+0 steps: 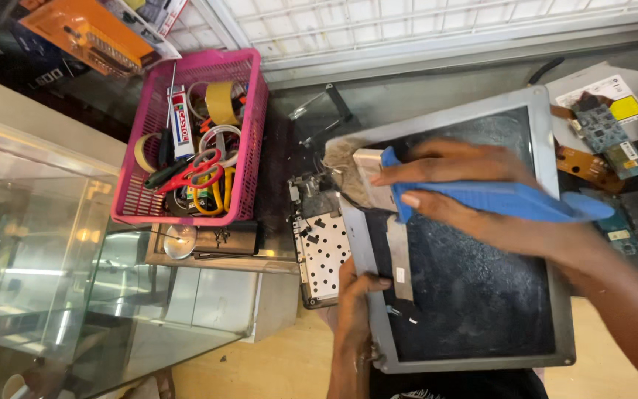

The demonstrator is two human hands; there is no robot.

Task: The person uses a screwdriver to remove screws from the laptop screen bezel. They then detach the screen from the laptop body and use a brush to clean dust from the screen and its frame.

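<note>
Head view, a workbench seen from above.

Reporter: What is in hand?

Editor: A right hand (455, 181) closed around a blue plastic pry tool (507, 198), its tip at the far left corner of a grey-framed laptop display panel (474, 295). The left hand (354, 299) pinches the panel's near left edge, thumb curled over the frame. The panel lies flat in the middle, right of a pink basket (249, 133) holding scissors (197, 171) and tape.

Reporter: How would the panel handle?

Editor: Judging by looks: thin, light, rigid in its frame, but the dark glass is likely brittle. Best held by the metal border, never the face. Loose circuit boards (603, 129) lie at far right.
</note>
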